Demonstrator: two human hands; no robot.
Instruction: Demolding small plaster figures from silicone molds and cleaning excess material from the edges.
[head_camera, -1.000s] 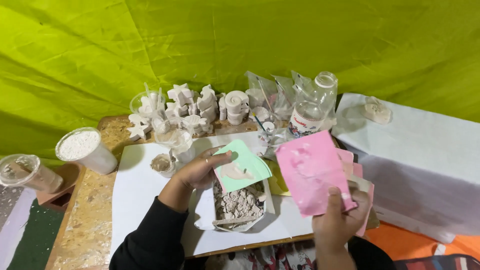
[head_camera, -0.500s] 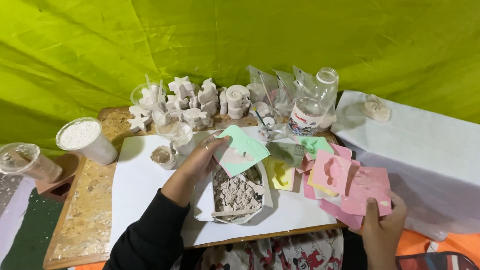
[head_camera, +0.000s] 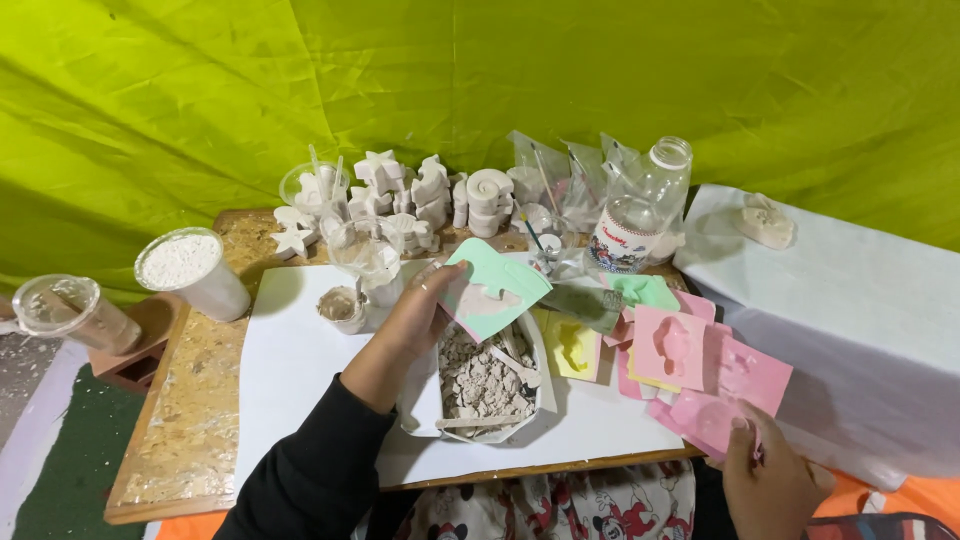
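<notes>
Your left hand (head_camera: 415, 320) grips a green mould (head_camera: 492, 288) over the tray (head_camera: 547, 385); your right hand (head_camera: 770, 480) pinches a pink mould (head_camera: 712, 415).

Our left hand (head_camera: 415, 318) sits at the centre of the frame, fingers curled in a grip, its black-sleeved forearm running down to the lower left. Our right hand (head_camera: 772, 478) rests low at the lower right, fingers pointing up and pressed flat.

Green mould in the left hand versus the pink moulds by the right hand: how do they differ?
The green mould is held tilted in the air by the left hand over the tray of white rubble; the pink moulds lie flat on the table, overlapping, the right hand touching their edge. Green is single, pink several. Both are thin sheets with pressed-in shapes.
</notes>
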